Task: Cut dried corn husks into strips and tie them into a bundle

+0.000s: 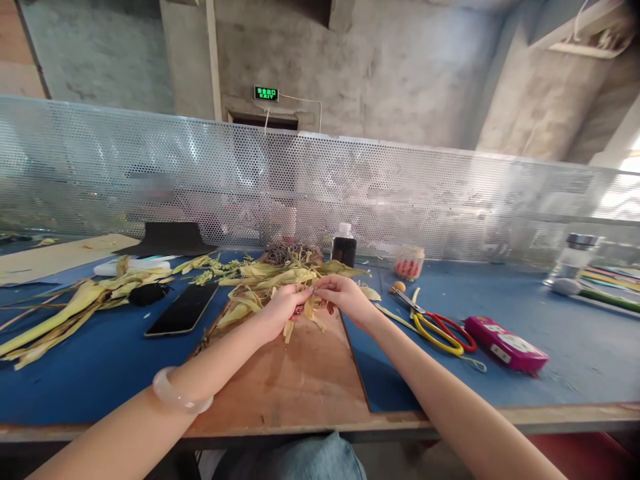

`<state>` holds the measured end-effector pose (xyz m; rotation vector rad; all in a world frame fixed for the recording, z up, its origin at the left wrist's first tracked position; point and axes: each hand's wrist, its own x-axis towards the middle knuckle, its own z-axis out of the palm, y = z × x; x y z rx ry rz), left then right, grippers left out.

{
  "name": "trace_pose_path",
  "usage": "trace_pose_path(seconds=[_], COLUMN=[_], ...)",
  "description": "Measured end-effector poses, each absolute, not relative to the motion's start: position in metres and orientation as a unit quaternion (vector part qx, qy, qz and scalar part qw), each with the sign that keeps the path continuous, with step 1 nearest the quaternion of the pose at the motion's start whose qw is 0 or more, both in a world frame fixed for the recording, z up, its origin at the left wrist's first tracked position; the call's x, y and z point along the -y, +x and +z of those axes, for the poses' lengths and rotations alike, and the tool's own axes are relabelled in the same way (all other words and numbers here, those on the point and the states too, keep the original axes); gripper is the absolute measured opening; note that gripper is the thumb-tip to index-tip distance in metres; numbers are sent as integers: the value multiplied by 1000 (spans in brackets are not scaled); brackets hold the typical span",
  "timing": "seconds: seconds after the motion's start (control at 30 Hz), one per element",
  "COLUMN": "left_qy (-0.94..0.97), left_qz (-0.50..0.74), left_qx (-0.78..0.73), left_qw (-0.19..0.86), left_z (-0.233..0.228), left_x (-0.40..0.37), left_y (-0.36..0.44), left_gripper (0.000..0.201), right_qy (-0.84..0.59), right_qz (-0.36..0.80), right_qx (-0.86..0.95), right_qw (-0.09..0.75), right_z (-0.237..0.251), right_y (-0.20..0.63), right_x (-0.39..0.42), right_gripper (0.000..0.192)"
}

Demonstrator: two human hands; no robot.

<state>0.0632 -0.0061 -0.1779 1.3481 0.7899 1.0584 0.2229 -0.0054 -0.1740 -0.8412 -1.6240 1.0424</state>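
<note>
My left hand (284,308) and my right hand (344,300) meet over the near end of a wooden board, thumbs and fingertips pinched together. Between them is a strip of dried corn husk (311,313), its pale pieces hanging below the fingers. Small dark red bits show beside the fingertips; what they are I cannot make out. A loose pile of yellowish corn husks (250,280) lies just beyond and to the left of both hands. The fingers hide most of the held piece.
Scissors (440,333) with red and yellow handles and a magenta pack (507,343) lie right. A phone (184,310), black thread (149,293) and long husks (65,320) lie left. A dark bottle (344,247) and a jar (409,262) stand before the perforated screen (425,193).
</note>
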Motion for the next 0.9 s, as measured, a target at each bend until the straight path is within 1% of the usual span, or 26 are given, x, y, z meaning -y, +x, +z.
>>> trace_pose_path(seconds=[0.43, 0.53, 0.6, 0.63, 0.7, 0.73, 0.77, 0.8, 0.9], left_qy=[599, 618, 638, 645, 656, 661, 665, 671, 691], left_qz=[432, 438, 451, 457, 463, 462, 460, 458, 459], left_qx=[-373, -379, -377, -381, -391, -396, -400, -404, -399], left_qw=[562, 532, 498, 479, 450, 439, 430, 421, 391], left_z=[-172, -171, -171, -171, -170, -169, -169, -169, -171], left_x=[12, 11, 10, 9, 10, 10, 10, 11, 9], left_y=[64, 63, 62, 62, 61, 61, 61, 61, 61], left_gripper=[29, 30, 30, 31, 34, 34, 35, 35, 33], right_qy=[-357, -356, -371, -393, -488, -551, -628, -671, -749], right_qz=[424, 417, 391, 358, 229, 135, 23, -14, -45], right_qx=[663, 670, 683, 700, 742, 752, 739, 712, 648], right_qw=[503, 500, 492, 477, 398, 336, 243, 209, 130], right_z=[-173, -170, -164, -159, -148, -143, -139, -136, -142], right_y=[223, 219, 219, 222, 239, 253, 271, 291, 349], right_x=[10, 12, 17, 20, 29, 34, 40, 46, 61], right_gripper=[18, 15, 15, 18, 26, 29, 29, 27, 19])
